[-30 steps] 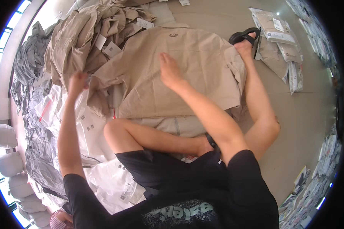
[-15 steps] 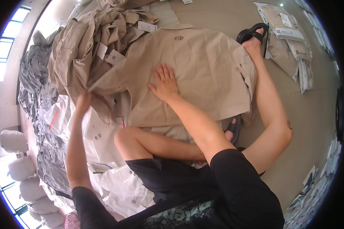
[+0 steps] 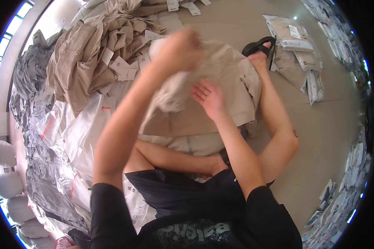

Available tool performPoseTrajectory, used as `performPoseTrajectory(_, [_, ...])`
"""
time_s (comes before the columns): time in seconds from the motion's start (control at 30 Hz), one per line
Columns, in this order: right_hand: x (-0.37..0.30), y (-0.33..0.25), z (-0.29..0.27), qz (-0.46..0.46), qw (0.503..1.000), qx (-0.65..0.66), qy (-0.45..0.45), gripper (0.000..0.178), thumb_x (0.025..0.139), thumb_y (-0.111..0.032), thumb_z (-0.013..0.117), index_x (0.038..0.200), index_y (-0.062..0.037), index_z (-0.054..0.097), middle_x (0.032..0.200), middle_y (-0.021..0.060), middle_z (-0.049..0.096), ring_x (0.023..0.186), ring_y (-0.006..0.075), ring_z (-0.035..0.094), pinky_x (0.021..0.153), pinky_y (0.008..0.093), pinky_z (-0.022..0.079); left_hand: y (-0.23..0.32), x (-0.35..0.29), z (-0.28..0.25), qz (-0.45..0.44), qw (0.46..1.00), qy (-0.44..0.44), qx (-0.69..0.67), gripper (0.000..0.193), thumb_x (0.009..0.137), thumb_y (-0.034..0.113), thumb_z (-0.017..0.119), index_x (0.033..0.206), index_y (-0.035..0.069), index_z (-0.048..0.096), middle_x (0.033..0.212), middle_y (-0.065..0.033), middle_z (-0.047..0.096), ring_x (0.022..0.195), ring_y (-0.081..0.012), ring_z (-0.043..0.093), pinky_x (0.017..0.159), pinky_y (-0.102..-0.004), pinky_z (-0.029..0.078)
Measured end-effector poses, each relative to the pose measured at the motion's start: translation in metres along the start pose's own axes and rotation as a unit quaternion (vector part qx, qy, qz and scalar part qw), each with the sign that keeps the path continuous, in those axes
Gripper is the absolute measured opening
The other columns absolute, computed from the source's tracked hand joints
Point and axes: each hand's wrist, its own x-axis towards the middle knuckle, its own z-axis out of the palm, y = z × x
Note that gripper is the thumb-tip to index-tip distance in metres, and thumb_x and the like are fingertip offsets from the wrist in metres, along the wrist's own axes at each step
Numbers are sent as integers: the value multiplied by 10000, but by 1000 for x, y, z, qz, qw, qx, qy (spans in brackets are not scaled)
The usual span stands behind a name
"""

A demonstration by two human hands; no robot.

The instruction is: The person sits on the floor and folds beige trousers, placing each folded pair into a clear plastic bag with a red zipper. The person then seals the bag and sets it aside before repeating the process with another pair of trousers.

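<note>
A beige long-sleeved jacket lies spread in front of me, its left side folded in over the body. The bunched sleeve rests on top, near the middle. My left hand is over the collar end of the jacket. Motion smears its fingers, so its grip does not show. My right hand hovers at or just above the cloth, right of the bunched sleeve, with fingers stretched out and nothing in them. Whether it touches the cloth I cannot tell.
Beige garments with white tags are heaped at the far left, beside crumpled grey garments. Clear plastic bags lie by my left knee. Bagged beige garments sit beyond my sandalled foot. White bundles line the left wall.
My left hand has swept from the outstretched left sleeve up and right over the jacket. The sleeve and left side are now folded inward. My right hand has lifted and shifted right.
</note>
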Motion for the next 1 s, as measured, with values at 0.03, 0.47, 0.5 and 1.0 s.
performPoseTrajectory(0.03, [-13,-11,-8,-6,999,39,27,887,1058,-739,443,1629,-61,409,1599,211,490,1446,345,514,1214,499,408,-1,3,34,150,984,13,-90,472,923,285,807,1271,4,656,1165,-208,757,1060,-287,750,972,-409,599])
performPoseTrajectory(0.47, [-53,-35,-97,-127,739,-599,282,952,924,-364,792,1703,-73,330,1609,210,533,1420,272,581,1148,398,475,-165,-181,182,195,944,-157,213,426,957,263,773,1348,117,690,1288,-112,700,1252,-316,620,1033,-469,514])
performPoseTrajectory(0.5, [-36,-42,-131,-192,732,-576,310,774,904,-225,746,1606,-35,482,1381,173,706,1167,256,724,978,368,577,-167,-175,188,207,937,-213,185,427,962,272,771,1352,117,691,1285,-114,706,1239,-315,630,1036,-462,517])
performPoseTrajectory(1.0, [-104,-212,-29,-48,967,-167,187,349,1075,-269,624,1340,-44,656,1168,101,730,941,216,724,778,333,601,-243,91,167,25,938,48,344,679,1018,439,649,1624,189,472,1317,-140,688,1290,-358,632,1034,-548,508])
